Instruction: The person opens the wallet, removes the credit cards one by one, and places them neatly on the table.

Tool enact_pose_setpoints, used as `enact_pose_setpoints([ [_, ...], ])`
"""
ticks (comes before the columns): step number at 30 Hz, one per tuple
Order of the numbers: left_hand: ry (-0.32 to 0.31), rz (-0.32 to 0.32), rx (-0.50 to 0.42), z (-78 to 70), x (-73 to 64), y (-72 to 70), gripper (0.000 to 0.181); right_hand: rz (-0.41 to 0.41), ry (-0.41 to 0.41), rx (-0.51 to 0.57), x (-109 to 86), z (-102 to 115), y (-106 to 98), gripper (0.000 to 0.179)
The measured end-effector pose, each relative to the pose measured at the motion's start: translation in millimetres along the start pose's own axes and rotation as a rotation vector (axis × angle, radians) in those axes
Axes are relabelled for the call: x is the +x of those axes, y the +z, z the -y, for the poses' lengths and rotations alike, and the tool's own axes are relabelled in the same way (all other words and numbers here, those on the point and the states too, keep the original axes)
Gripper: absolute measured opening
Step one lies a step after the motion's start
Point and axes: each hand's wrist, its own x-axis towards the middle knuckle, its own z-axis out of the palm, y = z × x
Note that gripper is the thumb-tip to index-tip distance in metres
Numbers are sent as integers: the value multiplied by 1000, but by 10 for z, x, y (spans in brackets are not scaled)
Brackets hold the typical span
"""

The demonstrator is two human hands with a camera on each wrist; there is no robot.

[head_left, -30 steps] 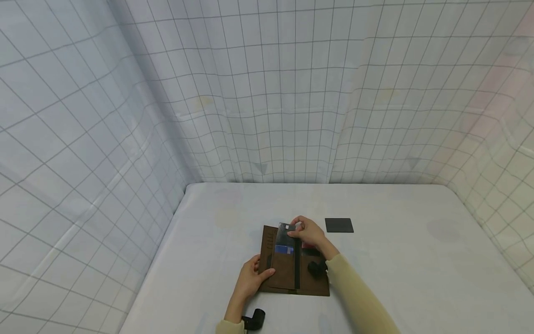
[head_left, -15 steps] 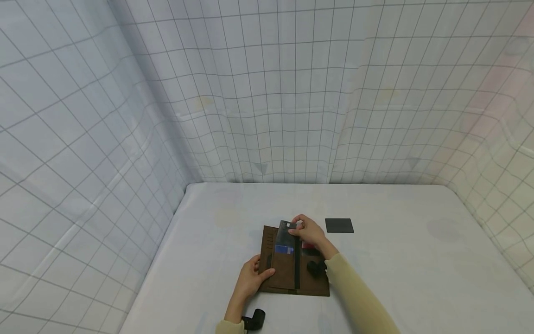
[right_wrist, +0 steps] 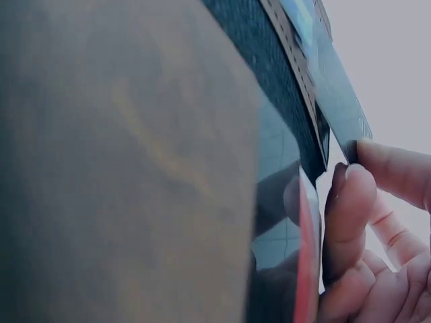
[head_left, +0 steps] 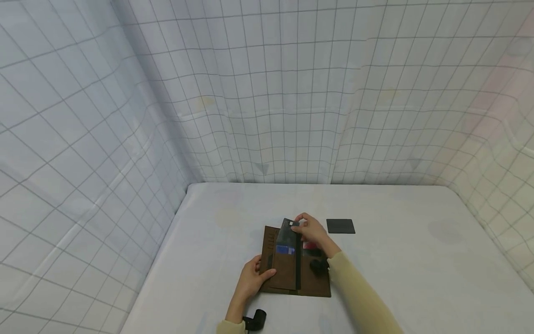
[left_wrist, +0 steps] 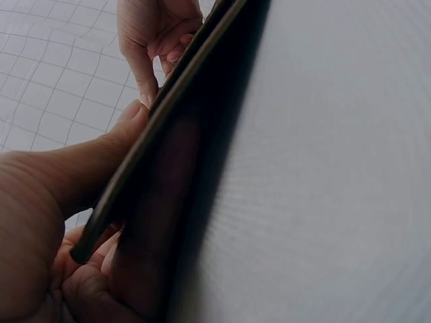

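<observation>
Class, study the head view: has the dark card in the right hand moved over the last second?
Yes. The upper end of the dark card has shifted slightly up and rightward in the picture, judged against the wallet.

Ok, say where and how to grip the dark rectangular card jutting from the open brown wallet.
Probably the far end of the dark rectangular card, pinched across its thin faces from the right: that end juts beyond the brown wallet, and the right hand pinches its corner.

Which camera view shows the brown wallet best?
The head view: the brown wallet appears open, most of its outline visible. The left wrist view shows mainly a shadowed edge; the right wrist view, a close, partly blurred portion.
</observation>
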Motion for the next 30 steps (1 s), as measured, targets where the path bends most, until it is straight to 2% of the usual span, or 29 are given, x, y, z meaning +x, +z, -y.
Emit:
enact_pose_setpoints([
  [7,2,9,-16,36,7,18,53,18,-1,17,27,-39,-81,20],
  [16,-2,7,-3,1,-1,28,52,6,-18,-6,2,-35,-142,21],
  [25,-9,-9,26,356,99,26,57,-14,-32,-110,-48,-26,-202,22],
  [30,-6,-12,21,410,117,17,60,-15,-52,-127,-79,-12,-232,20],
])
